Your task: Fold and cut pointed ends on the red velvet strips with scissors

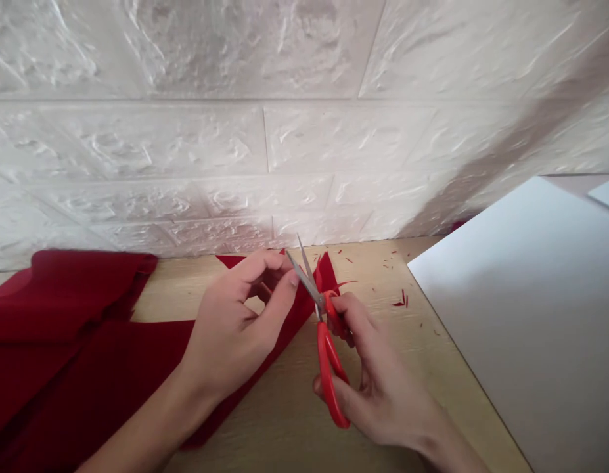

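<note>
My right hand [383, 374] grips red-handled scissors [328, 361], thumb in one loop and fingers in the other. The slim metal blades stand slightly apart and point up and away. At their left, my left hand [249, 309] is closed in a pinch, thumb and forefinger close beside a blade. Bits of red show around those fingertips, though the pinched edge is mostly hidden. Beneath the left hand lies a long strip of dark red fabric [151, 361], its cut end [326, 270] just beyond the scissors' pivot.
A folded stack of red fabric [77, 295] lies at the left. Small red scraps [400, 301] are scattered over the pale wooden table [265, 420]. A large white board or sheet [531, 315] covers the right side. Behind everything rises a white brick-patterned wall [196, 138].
</note>
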{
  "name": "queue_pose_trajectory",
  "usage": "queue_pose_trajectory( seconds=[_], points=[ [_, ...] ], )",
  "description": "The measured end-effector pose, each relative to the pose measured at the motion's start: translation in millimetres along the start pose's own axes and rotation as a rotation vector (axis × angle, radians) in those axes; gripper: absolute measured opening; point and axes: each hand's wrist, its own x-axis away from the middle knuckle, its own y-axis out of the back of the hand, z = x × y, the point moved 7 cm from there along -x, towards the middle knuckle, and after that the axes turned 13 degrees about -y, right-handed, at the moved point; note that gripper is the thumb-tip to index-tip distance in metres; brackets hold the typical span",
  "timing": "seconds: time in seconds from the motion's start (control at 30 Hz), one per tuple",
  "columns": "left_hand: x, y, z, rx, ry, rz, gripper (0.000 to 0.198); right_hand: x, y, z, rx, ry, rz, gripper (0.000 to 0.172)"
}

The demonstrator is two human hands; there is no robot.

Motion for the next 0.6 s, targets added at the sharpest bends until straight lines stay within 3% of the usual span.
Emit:
queue_pose_trajectory(
  seconds=[0.6],
  points=[
    [1.9,-6.2,4.5,0.015,0.012,0.022,0.017,1.9,1.7,-7.3,0.041,-0.031,0.007,0.058]
  ],
)
